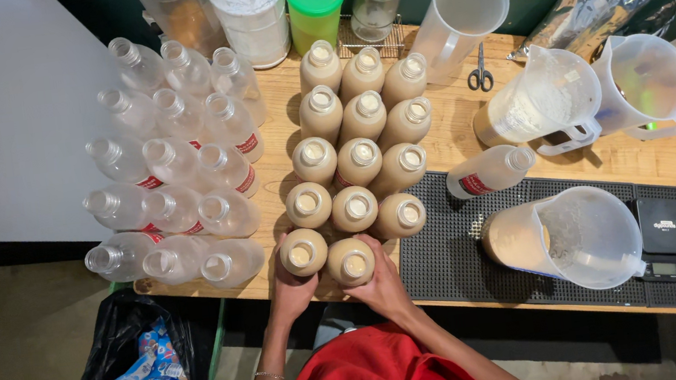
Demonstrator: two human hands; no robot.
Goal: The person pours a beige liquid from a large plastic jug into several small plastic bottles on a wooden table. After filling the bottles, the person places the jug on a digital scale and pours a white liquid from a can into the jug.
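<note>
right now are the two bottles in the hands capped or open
Open. The filled bottle in the left hand and the one in the right hand show bare mouths, no caps.

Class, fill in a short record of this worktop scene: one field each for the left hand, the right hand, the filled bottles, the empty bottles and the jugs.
Left hand: grips a beige filled plastic bottle
Right hand: grips its neighbour bottle
Filled bottles: uncapped, clustered mid-table
Empty clear plastic bottles: grouped at left
Clear plastic jugs: right side, near a small black scale
Floor: black rubbish bag
</note>
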